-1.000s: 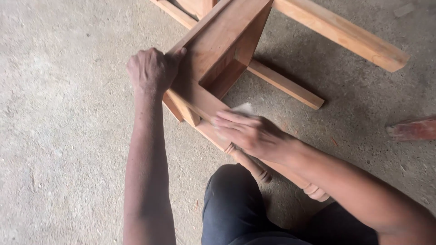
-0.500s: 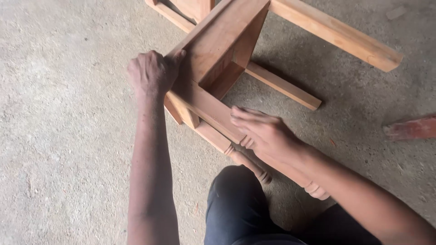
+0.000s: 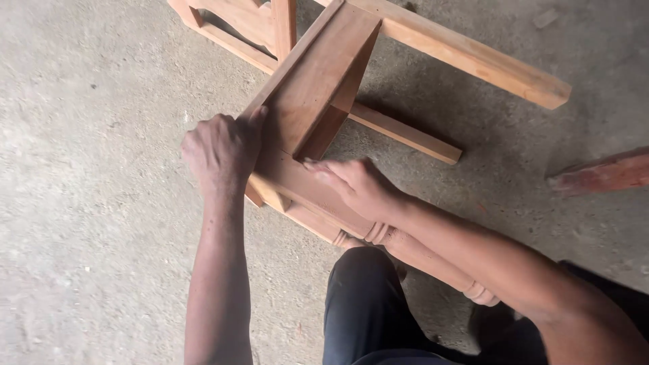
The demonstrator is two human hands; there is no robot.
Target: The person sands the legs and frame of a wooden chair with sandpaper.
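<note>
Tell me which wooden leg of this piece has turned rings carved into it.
The leg running under the right hand toward the person's knee; the others are plain square bars.

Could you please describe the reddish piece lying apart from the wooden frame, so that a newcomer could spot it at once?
Start at the wooden frame on the concrete floor, which both hands rest on. Look past its long pale leg to the picture's right edge: the reddish piece lies there alone, flat on the floor, darker and redder than the frame's wood, and touched by neither hand.

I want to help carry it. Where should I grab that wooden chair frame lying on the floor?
Probably grab the wooden chair frame by its plain square leg, coming from the open right side. That leg sticks out free above the concrete floor, away from the left hand and right hand.
</note>
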